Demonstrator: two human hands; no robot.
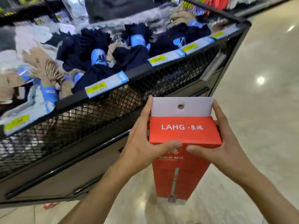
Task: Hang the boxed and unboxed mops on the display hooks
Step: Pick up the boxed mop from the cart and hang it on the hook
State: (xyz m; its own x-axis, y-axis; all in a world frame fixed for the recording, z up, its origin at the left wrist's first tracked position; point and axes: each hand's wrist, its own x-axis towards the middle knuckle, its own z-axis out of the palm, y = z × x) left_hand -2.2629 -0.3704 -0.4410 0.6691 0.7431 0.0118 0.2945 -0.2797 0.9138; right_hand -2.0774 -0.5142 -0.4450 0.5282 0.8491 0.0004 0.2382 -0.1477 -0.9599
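Both hands hold a tall red cardboard mop box (pixel 182 159) upright in front of the black wire-mesh display bin (pixel 145 81).

The left hand (pixel 142 141) and right hand (pixel 224 143) are curled round the box's top end, thumbs pressed on its front edge, likely to keep the white hang tab (pixel 181 106) with its metal eyelet (pixel 180 106) raised and ready for a hook. No hook is visible; the box sits just below the bin's right end, above the glossy floor (pixel 258 110).
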